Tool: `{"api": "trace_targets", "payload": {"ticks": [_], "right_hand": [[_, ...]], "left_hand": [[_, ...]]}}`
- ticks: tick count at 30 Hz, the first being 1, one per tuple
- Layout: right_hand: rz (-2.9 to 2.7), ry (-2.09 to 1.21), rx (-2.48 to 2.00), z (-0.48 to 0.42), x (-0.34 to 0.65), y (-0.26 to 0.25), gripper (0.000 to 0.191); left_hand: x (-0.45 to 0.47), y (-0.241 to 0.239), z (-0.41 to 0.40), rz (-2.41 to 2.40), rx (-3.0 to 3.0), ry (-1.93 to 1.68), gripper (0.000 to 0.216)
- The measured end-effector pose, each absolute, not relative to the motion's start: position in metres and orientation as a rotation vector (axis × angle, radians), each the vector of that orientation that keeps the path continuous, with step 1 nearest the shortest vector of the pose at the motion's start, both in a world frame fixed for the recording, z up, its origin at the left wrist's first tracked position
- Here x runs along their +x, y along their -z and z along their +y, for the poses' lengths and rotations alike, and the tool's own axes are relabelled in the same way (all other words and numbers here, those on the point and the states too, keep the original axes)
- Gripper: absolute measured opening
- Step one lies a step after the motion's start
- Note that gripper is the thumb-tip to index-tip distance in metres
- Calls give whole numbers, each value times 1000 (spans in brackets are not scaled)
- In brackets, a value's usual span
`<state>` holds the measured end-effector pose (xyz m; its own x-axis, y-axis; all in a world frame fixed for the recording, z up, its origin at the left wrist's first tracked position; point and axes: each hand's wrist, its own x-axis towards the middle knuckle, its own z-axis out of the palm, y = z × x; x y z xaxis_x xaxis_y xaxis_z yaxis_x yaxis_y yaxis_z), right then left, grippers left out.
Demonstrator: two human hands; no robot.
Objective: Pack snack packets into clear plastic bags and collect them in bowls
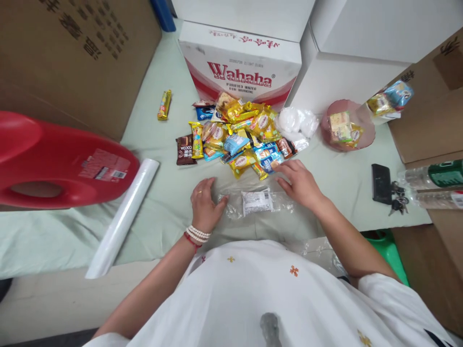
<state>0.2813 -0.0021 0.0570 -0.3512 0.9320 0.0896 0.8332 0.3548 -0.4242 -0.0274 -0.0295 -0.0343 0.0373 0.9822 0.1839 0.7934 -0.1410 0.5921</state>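
A clear plastic bag (256,201) with a white label lies flat on the pale green cloth in front of me. My left hand (205,203) rests on the bag's left end, fingers curled down onto it. My right hand (298,180) lies by the bag's right end, fingers stretched toward the near edge of a pile of wrapped snacks (238,135). The fingertips touch a blue-and-white packet (268,161) there. A brown cocoa bar (185,150) sits at the pile's left side.
A Wahaha water carton (240,60) stands behind the pile. A red plastic stool (54,161) and a white roll (121,219) lie left. A lone yellow snack (164,104) lies far left. A pink plate (363,137) with snacks, a phone (381,183), keys and bottles (434,176) are right.
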Motion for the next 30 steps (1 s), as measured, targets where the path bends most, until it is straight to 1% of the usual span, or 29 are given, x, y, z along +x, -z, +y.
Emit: {"api": "trace_targets", "payload": {"ticks": [2,4,5,6,7,8,9,12,14,16,19,21,23,26,28,30], "right_hand": [[-2484,-410,-1370,15,264,-55,42],[-2625,-389,-1294,31,247,-47,49],[-2668,-375,-1292,37,241,-43,46],[-2693,-360,-1299,41,236,-41,39],[-2704,-350,-1306,43,234,-40,30],[-2703,-343,-1311,44,232,-41,23],[-2698,-341,-1315,43,232,-45,22],[-2746,-374,-1269,26,236,-60,28],[-2856,-417,-1193,5,238,-67,30],[-2970,-458,-1145,-17,241,-66,34],[-3005,-552,-1210,-44,246,-54,44],[-2927,-655,-1272,-53,252,-44,50],[-2822,-749,-1286,-57,255,-35,54],[-2695,-817,-1245,-56,255,-25,53],[-2655,-812,-1213,-55,250,-21,49],[-2641,-798,-1193,-55,247,-18,45]], "left_hand": [[-24,29,-28,1783,1988,-750,74],[-19,21,-25,1785,1945,-679,84],[-17,18,-24,1793,1914,-642,87],[-15,15,-22,1797,1883,-604,88],[-14,12,-20,1791,1861,-564,84],[-13,11,-18,1777,1849,-524,77],[-12,10,-17,1760,1846,-486,65],[-9,13,-13,1740,1853,-442,26],[-8,17,-12,1760,1846,-492,14],[-10,21,-12,1758,1859,-583,11],[-22,24,-15,1725,1912,-724,11],[-35,19,-19,1698,1931,-741,10],[-48,5,-23,1651,1887,-672,8],[-51,-26,-28,1462,1618,-550,8],[-36,-44,-28,1273,1383,-555,14],[-9,-53,-25,1120,1209,-603,19]]}}
